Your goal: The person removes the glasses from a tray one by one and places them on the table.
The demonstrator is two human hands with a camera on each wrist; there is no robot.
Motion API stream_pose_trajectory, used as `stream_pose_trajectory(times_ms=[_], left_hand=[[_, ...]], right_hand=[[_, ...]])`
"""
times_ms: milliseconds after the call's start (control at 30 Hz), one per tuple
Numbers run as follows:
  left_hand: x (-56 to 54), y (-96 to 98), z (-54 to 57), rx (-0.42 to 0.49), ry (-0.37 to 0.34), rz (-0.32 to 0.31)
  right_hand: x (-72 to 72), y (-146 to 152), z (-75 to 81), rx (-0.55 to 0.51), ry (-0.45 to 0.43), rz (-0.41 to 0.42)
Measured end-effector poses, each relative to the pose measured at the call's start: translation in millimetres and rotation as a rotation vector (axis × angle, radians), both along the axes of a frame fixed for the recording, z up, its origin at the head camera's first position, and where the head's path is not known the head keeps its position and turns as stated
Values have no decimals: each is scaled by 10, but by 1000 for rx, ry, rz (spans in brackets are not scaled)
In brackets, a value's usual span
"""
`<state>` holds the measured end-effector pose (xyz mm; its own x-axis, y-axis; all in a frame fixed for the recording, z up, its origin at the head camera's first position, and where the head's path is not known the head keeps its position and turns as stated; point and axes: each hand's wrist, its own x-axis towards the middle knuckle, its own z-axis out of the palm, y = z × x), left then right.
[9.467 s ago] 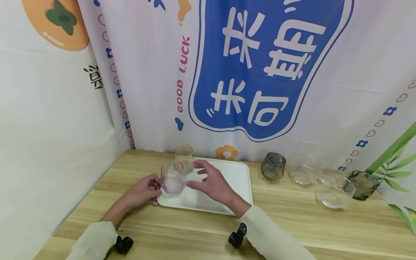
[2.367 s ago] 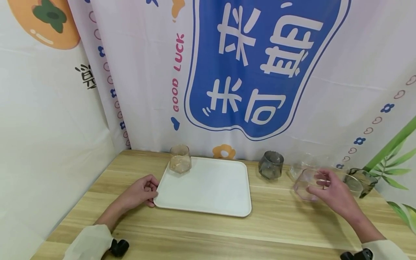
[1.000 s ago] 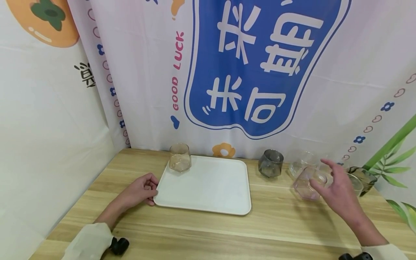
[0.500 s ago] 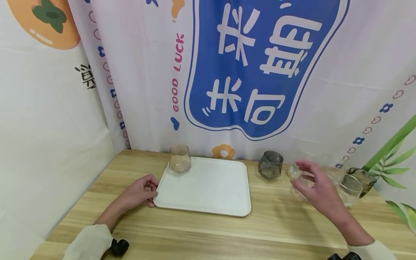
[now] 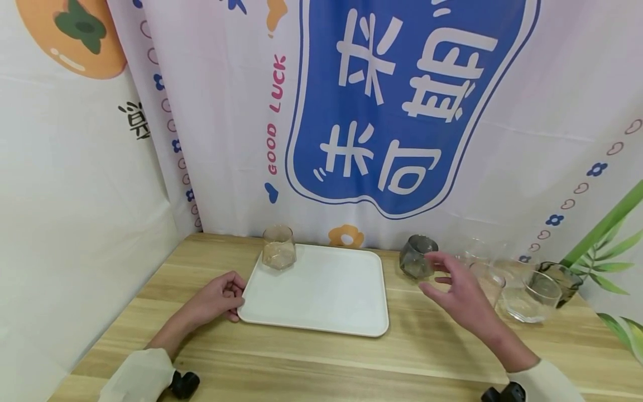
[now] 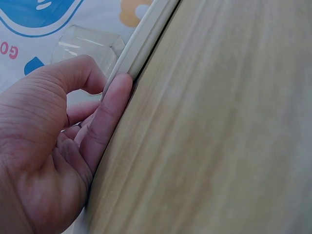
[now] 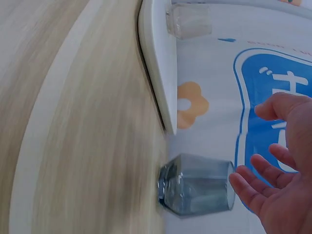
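At its near-left corner, my left hand (image 5: 217,298) pinches the rim of a white rectangular tray (image 5: 321,293); the left wrist view shows the thumb and a finger on either side of the edge (image 6: 139,46). An amber-tinted glass (image 5: 279,251) stands upright at the tray's back-left corner. My right hand (image 5: 464,293) holds nothing and reaches beside a smoky grey faceted glass (image 5: 414,259), fingers spread and loosely bent. In the right wrist view the fingertips lie close to the grey glass's rim (image 7: 230,185); whether they touch cannot be told.
Behind my right hand stands a pinkish glass (image 5: 491,282), partly hidden. Clear glasses (image 5: 527,304) and a dark glass (image 5: 566,282) cluster at the table's right. A printed cloth (image 5: 236,167) hangs along the back edge of the wooden table (image 5: 301,363).
Earlier my right hand carried the pinkish glass from the tray to the right-hand cluster and let it go. It has since moved left to the grey glass. My left hand stays at the tray.
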<state>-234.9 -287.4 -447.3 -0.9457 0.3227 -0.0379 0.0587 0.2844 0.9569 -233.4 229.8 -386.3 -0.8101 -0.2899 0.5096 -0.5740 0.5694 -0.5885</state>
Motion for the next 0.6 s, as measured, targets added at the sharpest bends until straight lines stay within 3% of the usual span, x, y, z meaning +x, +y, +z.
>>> stream_pose_trajectory(times_ms=[600], left_hand=[[4,-5,-4,-6,2,10]], right_hand=[[-264,-625,-90,-73,-183,71]])
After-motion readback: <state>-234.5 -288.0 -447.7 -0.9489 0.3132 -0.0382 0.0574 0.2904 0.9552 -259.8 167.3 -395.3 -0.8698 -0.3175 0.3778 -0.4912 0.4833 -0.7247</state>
